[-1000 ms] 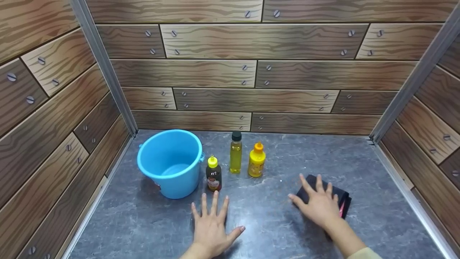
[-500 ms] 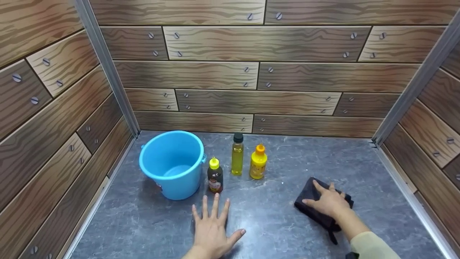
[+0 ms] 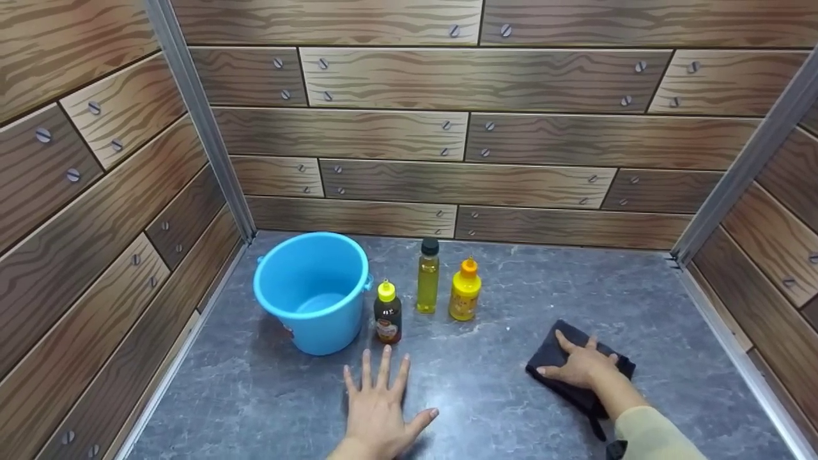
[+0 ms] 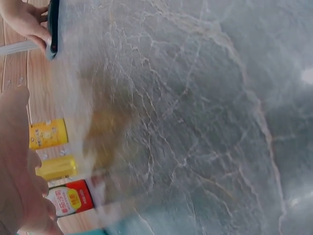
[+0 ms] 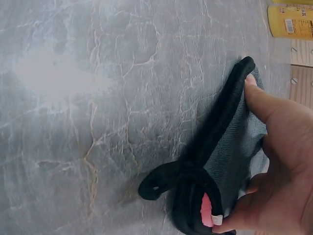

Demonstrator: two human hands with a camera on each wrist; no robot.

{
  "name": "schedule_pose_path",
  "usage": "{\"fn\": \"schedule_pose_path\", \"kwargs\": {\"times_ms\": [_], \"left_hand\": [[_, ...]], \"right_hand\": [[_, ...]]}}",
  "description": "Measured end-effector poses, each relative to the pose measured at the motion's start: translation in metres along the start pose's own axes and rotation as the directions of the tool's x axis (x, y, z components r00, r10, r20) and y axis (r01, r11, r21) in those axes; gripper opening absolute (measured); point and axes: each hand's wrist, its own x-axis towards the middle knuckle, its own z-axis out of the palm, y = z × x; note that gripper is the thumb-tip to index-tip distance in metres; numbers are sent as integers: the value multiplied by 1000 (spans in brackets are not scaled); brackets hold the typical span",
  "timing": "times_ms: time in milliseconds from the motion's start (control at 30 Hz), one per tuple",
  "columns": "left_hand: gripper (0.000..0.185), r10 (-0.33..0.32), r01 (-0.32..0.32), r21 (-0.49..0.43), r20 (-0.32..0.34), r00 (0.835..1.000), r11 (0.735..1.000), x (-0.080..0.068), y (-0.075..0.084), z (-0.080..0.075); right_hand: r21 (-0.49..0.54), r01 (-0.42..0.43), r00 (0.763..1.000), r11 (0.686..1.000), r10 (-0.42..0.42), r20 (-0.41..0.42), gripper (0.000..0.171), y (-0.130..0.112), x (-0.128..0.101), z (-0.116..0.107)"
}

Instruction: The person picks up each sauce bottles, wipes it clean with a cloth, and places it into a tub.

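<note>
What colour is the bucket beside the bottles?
The bucket is light blue, seen best in the head view.

Right hand (image 3: 580, 367) on dark cloth (image 3: 562, 358)

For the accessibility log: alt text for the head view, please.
A person's right hand grips a folded dark cloth on a grey marbled counter; the left hand lies flat. Behind them stand a blue bucket and three bottles.

Right hand closes over the cloth.
The right hand (image 3: 583, 365), earlier spread flat, now curls its fingers around the folded dark grey microfibre cloth (image 3: 555, 352) at the frame's lower right, bunching it.
</note>
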Motion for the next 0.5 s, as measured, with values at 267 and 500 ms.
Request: {"fn": "schedule_pose_path", "kwargs": {"times_ms": [267,500], "left_hand": [[105,-40,37,-51,-50,998,998,4,-4,-8],[112,-98,74,-200,-116,988,977,10,-5,-22]], "right_hand": [[-61,26,998,998,-30,-62,94,-6,-8,8],[-105,55,989,993,-68,-129,69,-14,-13,19]]}}
